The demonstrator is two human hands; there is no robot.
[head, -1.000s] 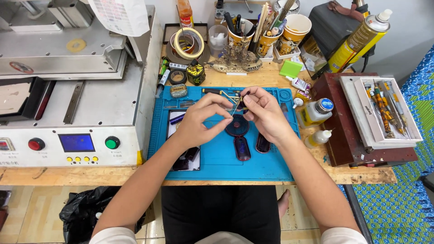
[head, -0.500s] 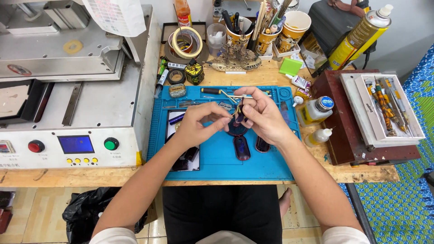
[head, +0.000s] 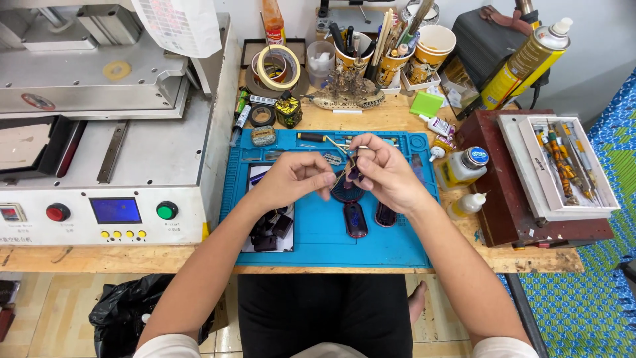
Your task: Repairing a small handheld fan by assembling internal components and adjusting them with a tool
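Observation:
Both hands meet over the blue work mat point(head: 311, 242). My left hand point(head: 291, 180) pinches thin pale tweezers point(head: 336, 147) whose tips point toward the other hand. My right hand point(head: 386, 174) grips a small dark part point(head: 354, 172) between thumb and fingers, held against the tweezers. Right below the hands a round dark piece point(head: 344, 192) lies on the mat. Two dark oval shells point(head: 356, 221) point(head: 385, 215) lie beside it.
A grey machine point(head: 132, 152) with a screen and coloured buttons stands at the left. Small black parts point(head: 268, 232) lie on a white card. Glue bottles point(head: 462, 167), a spray can point(head: 523, 63), a tool tray point(head: 563, 166), cups of tools point(head: 391, 59) and tape rolls point(head: 277, 66) ring the mat.
The hands stay joined over the mat. They have sunk slightly toward the round dark piece, and the fingers have shifted a little around the small part.

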